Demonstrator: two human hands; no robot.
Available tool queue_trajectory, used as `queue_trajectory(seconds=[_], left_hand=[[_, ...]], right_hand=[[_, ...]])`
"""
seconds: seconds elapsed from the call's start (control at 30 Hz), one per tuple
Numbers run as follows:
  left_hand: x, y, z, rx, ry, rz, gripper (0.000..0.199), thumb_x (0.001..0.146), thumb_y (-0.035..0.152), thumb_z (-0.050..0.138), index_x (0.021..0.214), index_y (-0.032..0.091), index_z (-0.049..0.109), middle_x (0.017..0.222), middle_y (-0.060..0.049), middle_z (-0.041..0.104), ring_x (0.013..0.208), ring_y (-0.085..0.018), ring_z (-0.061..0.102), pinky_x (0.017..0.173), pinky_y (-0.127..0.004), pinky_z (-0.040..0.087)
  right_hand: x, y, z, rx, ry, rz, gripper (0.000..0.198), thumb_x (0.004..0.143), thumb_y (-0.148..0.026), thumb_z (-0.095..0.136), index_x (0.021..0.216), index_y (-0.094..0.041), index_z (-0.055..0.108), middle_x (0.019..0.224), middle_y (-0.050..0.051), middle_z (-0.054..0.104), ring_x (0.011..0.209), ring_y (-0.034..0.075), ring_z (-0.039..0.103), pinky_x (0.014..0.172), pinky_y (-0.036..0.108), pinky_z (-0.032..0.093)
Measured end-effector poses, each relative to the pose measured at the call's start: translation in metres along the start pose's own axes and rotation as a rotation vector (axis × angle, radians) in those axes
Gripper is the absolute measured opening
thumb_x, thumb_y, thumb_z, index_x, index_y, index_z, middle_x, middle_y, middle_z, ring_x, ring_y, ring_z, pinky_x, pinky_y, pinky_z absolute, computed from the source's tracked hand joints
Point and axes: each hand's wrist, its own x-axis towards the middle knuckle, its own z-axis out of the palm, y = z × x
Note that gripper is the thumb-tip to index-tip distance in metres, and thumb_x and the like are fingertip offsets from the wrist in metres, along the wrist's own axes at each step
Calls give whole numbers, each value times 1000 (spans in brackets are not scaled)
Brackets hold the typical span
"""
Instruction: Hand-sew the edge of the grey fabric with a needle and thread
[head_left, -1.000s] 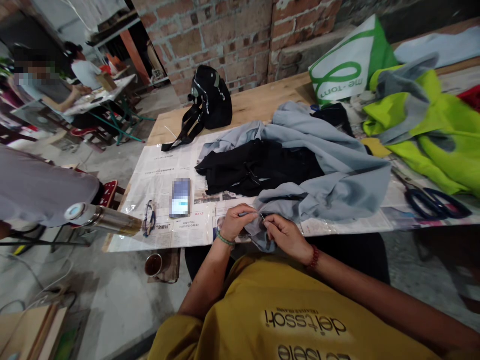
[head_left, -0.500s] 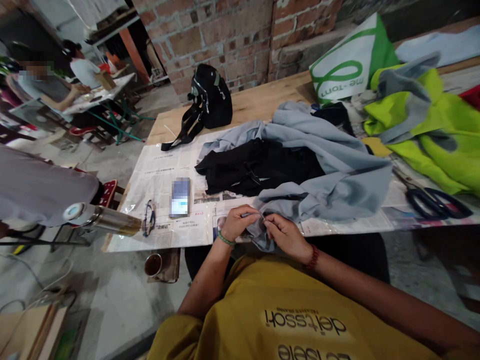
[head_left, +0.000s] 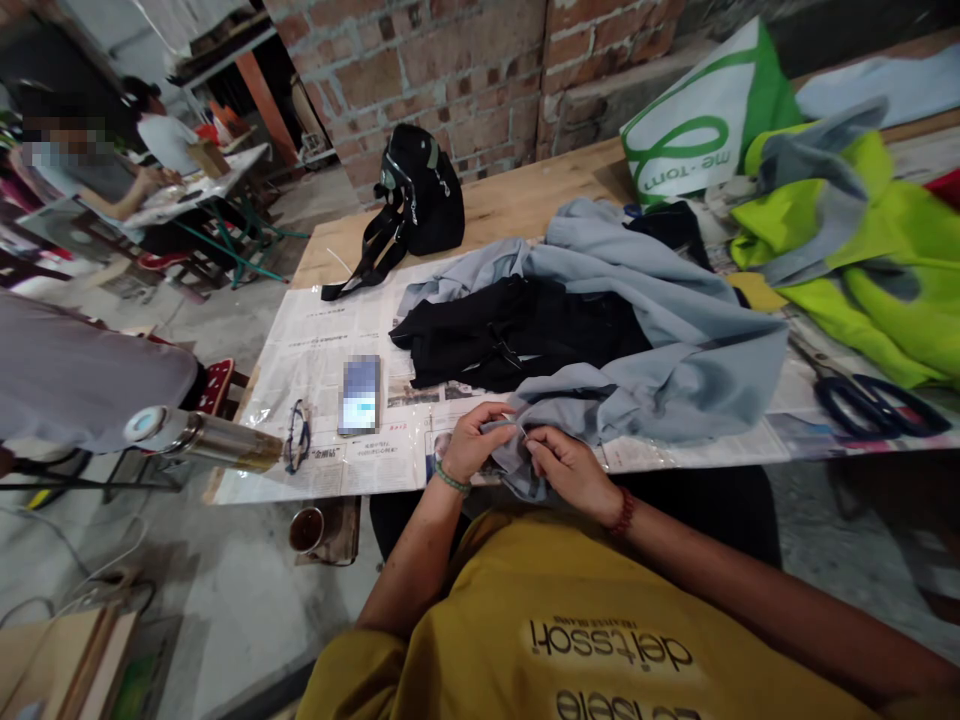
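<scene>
I judge: stitching | left hand [head_left: 471,447] pinches grey cloth [head_left: 660,395] | right hand [head_left: 576,474], 3 o'clock of it, pinches likely needle [head_left: 523,433] | next needs taut cloth

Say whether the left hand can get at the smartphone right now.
Likely yes: only newspaper lies between the left hand and the smartphone, though that hand is holding the grey fabric.

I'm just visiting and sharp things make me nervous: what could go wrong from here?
The right fingers pinch a thin, needle-like thing, too small to identify surely, close to the left fingers; a slip might prick them.

The scissors lie with their handles near the near edge of the table, so a careless bump might knock them off.

The cup of dark liquid sits low beside the table and could be tipped by a leg.
</scene>
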Motion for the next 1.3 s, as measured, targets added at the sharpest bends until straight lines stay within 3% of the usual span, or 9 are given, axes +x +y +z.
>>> queue_trajectory(seconds=[0.1, 0.23, 0.4, 0.6, 0.73, 1.3], left_hand=[[0, 1, 0, -13, -70, -23, 33, 70, 31, 71, 99, 14, 68, 79, -2, 65, 68, -10, 55, 63, -21, 43], [-1, 3, 1, 0, -75, -52, 27, 67, 29, 72, 90, 14, 71, 88, -6, 69, 81, -16, 60, 77, -26, 46], [-1, 5, 2, -14, -85, -85, 25, 69, 28, 69, 89, 15, 72, 86, -5, 70, 79, -15, 60, 74, -25, 46], [-1, 3, 0, 1, -128, -19, 35, 73, 25, 65, 107, 16, 66, 89, -4, 67, 73, -11, 57, 67, -20, 44], [-1, -2, -1, 38, -109, -31, 27, 73, 25, 66, 98, 16, 70, 92, -4, 68, 80, -13, 58, 73, -21, 44], [2, -8, 1, 35, -93, -68, 19, 70, 27, 68, 82, 13, 71, 77, -2, 67, 72, -12, 58, 71, -22, 44]], right_hand=[[-1, 0, 0, -12, 1, -3, 21, 88, -36, 42, 79, -22, 54, 55, -4, 53, 52, 12, 51, 56, 26, 42], [-2, 2, 0, 7, 3, -10, 22, 88, -37, 41, 81, -21, 54, 56, -4, 53, 53, 12, 51, 56, 26, 42], [-2, 4, 1, 35, 13, 1, 22, 88, -39, 42, 82, -21, 54, 56, -4, 53, 52, 12, 51, 54, 25, 42], [-2, 3, 1, 38, 1, 1, 22, 89, -39, 41, 83, -22, 54, 56, -3, 53, 51, 12, 51, 53, 25, 41], [-2, 3, 1, 37, 3, 0, 22, 88, -38, 42, 82, -22, 54, 56, -3, 53, 51, 12, 50, 53, 25, 41], [-3, 4, 2, 12, 40, -18, 24, 89, -38, 42, 79, -20, 55, 57, -3, 53, 53, 11, 51, 55, 24, 42]])
